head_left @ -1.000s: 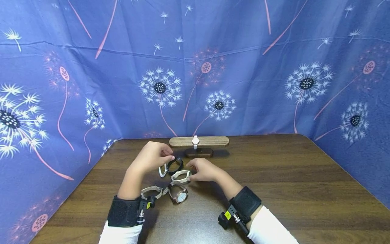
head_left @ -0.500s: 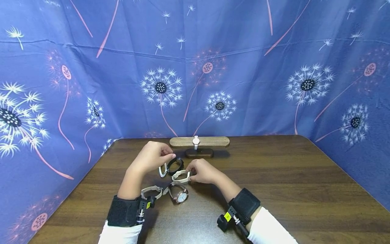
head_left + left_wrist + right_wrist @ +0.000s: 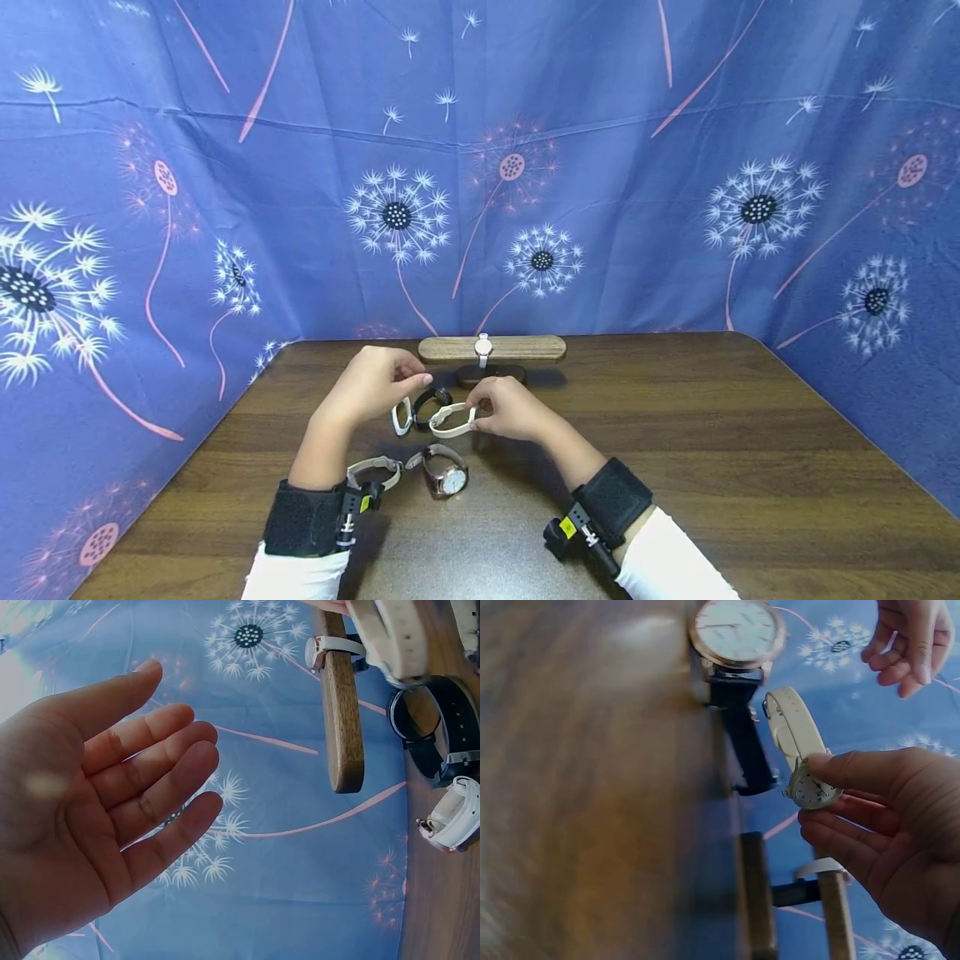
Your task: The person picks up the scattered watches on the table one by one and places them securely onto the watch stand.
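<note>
My right hand pinches a cream-strapped watch between thumb and fingertips; the right wrist view shows its small round dial at the thumb. Palm showing and fingers loosely bent, my left hand holds nothing. In the head view that hand hovers by a black watch and a white watch. Nearer me lies a watch with a rose-gold case and white dial, its strap brownish. Left of it, a beige-strapped watch forms a loop on the table.
At the back of the brown wooden table stands a display stand with a wooden bar and dark base. A white-strapped watch is looped round the bar. A blue dandelion-print cloth hangs behind.
The right hand has closed on the cream-strapped watch and moved it slightly away from me and right. The rose-gold watch has shifted a little right. The left hand has stayed put.
</note>
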A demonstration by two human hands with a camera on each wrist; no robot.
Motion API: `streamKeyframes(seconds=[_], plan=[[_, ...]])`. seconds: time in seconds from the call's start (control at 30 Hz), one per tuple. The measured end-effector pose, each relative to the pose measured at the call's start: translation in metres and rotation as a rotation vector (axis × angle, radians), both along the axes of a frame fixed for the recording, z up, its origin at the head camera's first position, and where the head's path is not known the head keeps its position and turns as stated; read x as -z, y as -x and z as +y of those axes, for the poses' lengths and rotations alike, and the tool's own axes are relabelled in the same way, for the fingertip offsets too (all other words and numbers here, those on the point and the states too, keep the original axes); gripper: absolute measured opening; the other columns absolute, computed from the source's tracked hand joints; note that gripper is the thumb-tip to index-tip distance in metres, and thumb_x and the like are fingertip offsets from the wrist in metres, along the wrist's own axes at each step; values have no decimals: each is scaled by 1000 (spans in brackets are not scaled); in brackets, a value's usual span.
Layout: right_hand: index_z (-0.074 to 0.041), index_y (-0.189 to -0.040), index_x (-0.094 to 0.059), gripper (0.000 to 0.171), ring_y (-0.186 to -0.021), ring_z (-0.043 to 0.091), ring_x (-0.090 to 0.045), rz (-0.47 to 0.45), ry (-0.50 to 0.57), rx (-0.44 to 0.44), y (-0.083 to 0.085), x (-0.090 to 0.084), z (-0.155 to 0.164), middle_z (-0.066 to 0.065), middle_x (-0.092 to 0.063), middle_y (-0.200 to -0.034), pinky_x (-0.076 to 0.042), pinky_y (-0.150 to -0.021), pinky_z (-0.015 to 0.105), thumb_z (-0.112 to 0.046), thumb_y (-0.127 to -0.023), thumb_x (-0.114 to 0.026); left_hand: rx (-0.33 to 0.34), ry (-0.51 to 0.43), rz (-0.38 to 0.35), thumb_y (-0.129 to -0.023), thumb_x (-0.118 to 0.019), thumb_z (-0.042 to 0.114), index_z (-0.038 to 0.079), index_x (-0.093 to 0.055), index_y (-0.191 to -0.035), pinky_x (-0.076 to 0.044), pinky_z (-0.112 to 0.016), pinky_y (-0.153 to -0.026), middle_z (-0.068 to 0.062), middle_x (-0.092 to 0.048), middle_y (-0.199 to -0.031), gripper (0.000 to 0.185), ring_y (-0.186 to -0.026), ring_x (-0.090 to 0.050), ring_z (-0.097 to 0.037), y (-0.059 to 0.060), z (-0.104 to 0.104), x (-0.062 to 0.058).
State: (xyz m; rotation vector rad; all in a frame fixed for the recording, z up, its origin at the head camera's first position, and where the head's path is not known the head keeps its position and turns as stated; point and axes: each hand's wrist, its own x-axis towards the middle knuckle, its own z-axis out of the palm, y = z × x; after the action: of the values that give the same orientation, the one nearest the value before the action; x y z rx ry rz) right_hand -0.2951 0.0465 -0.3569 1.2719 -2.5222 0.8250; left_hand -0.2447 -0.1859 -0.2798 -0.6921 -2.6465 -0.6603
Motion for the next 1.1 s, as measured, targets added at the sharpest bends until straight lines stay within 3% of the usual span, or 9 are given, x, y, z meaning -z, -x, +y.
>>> streamKeyframes(seconds=[0.3,0.43,0.7,0.9,1.1], plan=[[-2,-95,-72,22,-85,18,-66,-17,94,-11,-10,-27,15,9,-71,-96,-55,-78,30,-2,-75,-80,20,-16,-4,-85,-76,27,6,-74,-94,-55,-35,-69,1,-72,-82,23,-74,-66,-13,-1,3,1],[-2,-95,-72,22,-84,15,-65,3,95,-17,-16,-42,22,7,-70,-95,-55,-76,27,-1,-75,-80,84,-31,36,-77,-84,27,5,-72,-103,-54,-36,-75,-3,-71,-91,37,-84,-67,-19,-3,10,2],[-4,-92,-71,21,-73,12,-59,151,-1,-2,-32,-67,33,-1,-67,-84,-51,-67,26,0,-73,-77,241,22,64,-63,-93,23,6,-71,-109,-53,-32,-77,-3,-70,-98,54,-89,-64,-21,-8,37,6],[-7,-90,-73,18,-64,6,-51,206,-33,8,-41,-76,35,-4,-63,-76,-45,-60,22,-2,-73,-75,315,59,121,-72,-87,16,9,-73,-92,-51,-25,-70,1,-69,-87,25,-77,-61,-13,-9,52,12],[-4,-90,-72,17,-70,9,-57,254,-37,2,-48,-79,36,-3,-66,-81,-49,-65,25,-3,-74,-75,369,14,150,-79,-78,7,7,-74,-85,-51,-16,-64,3,-69,-75,7,-67,-62,-6,-8,60,15]])
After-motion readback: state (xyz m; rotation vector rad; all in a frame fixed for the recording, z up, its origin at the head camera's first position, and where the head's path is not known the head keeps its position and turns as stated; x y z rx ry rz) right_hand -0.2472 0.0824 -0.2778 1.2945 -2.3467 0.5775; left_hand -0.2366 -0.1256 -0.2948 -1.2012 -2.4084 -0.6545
